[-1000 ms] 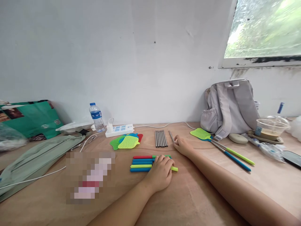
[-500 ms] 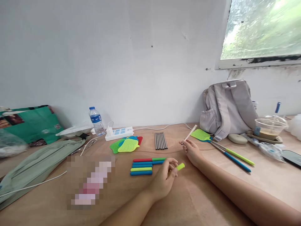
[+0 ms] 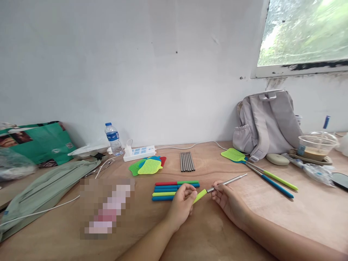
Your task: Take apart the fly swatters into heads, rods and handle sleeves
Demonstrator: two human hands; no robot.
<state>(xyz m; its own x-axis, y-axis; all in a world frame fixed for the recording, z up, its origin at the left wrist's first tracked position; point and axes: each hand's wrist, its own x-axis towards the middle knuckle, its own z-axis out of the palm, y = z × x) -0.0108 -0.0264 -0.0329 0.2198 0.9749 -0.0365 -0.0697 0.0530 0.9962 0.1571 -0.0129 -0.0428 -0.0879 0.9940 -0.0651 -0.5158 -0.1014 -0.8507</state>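
A yellow-green handle point(image 3: 200, 196) is gripped in my left hand point(image 3: 183, 203), its tip pointing up to the right. My right hand point(image 3: 227, 200) pinches a thin metal rod point(image 3: 232, 179), whose near end meets the end of that handle; whether it sits inside cannot be told. Left of my hands lie several coloured handles point(image 3: 164, 194) in a stack of rows, red, green, blue and yellow-green. Behind them several metal rods point(image 3: 187, 161) lie side by side. Loose fly swatter heads point(image 3: 150, 166) in green, blue, yellow-green and red overlap near the power strip.
Two fly swatters point(image 3: 269, 177) with long handles lie to the right, before a grey backpack point(image 3: 268, 123). A lidded drink cup point(image 3: 317, 146) stands at far right. A water bottle point(image 3: 113, 139) and white power strip point(image 3: 139, 153) are by the wall. Green cloth point(image 3: 51, 188) lies left.
My left hand has lifted the yellow-green handle from the stack. My right hand has picked up a metal rod, turned it and brought it against the handle's end.
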